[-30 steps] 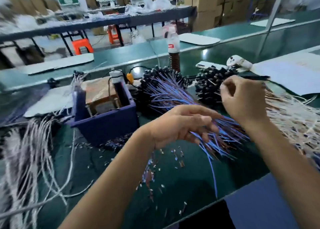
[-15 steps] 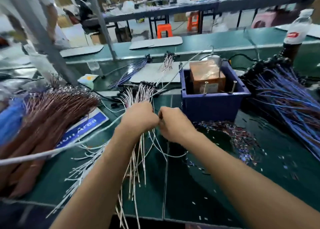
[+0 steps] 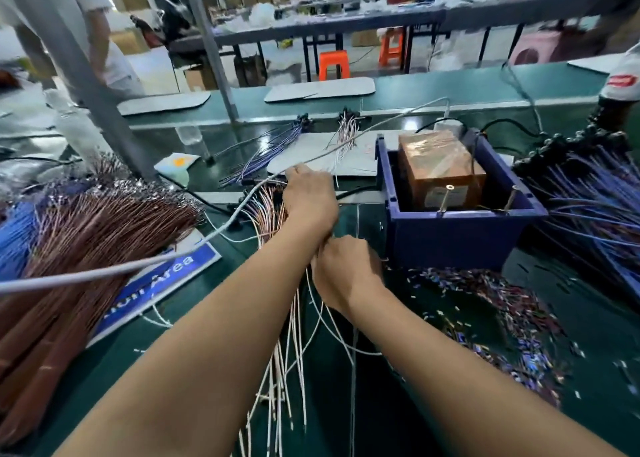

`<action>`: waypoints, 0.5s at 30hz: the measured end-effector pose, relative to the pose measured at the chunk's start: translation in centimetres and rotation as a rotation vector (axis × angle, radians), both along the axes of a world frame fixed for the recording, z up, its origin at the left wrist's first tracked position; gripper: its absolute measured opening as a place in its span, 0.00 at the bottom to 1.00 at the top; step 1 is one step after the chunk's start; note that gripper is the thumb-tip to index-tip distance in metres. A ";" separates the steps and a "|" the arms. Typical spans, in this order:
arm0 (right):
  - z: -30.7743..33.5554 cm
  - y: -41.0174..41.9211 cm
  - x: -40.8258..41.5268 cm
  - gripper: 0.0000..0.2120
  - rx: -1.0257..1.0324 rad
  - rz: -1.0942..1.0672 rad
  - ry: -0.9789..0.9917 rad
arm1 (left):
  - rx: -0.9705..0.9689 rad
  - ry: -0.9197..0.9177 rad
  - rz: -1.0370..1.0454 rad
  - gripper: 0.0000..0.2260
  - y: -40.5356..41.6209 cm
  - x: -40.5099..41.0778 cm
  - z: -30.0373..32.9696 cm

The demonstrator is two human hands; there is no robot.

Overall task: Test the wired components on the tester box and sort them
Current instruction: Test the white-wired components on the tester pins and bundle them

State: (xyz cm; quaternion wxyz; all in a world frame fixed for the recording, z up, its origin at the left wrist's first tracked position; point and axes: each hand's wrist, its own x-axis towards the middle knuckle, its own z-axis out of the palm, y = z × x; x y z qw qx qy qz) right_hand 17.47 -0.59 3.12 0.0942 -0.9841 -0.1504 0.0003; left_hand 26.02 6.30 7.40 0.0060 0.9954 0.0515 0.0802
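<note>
A bundle of pink-white wired components [image 3: 273, 210] lies on the green mat, its leads trailing toward me. My left hand [image 3: 310, 197] rests on the far end of this bundle, fingers curled over the wires. My right hand [image 3: 346, 273] sits nearer me and grips the same leads lower down. The tester box [image 3: 440, 169], brown and wrapped in tape, stands inside a dark blue bin [image 3: 450, 231] just right of both hands, with two metal pins at its front.
A large brown wire bundle [image 3: 86, 248] and a blue label sign [image 3: 166, 276] lie at left. Blue-wired components [image 3: 588, 193] are heaped at right. Cut wire scraps [image 3: 502, 307] litter the mat. A grey cable [image 3: 225, 228] crosses the scene.
My left hand has moved forward along the pink-white bundle while my right hand stayed on the leads. A second ago both hands were over at the blue-wired pile.
</note>
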 end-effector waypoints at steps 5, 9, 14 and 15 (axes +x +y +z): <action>-0.5 -0.2 0.5 0.14 0.176 -0.104 -0.004 | 0.014 -0.028 0.009 0.16 0.4 1.2 -0.9; -0.5 -0.4 0.5 0.17 0.282 -0.164 0.020 | -0.057 -0.098 -0.015 0.13 1.1 0.9 -0.7; -0.5 -0.9 0.4 0.18 0.404 -0.159 0.097 | -0.476 -0.218 -0.176 0.07 0.3 -1.9 1.7; -0.5 -1.1 0.3 0.20 0.446 -0.166 0.116 | -0.536 -0.233 -0.238 0.06 0.0 -2.8 2.4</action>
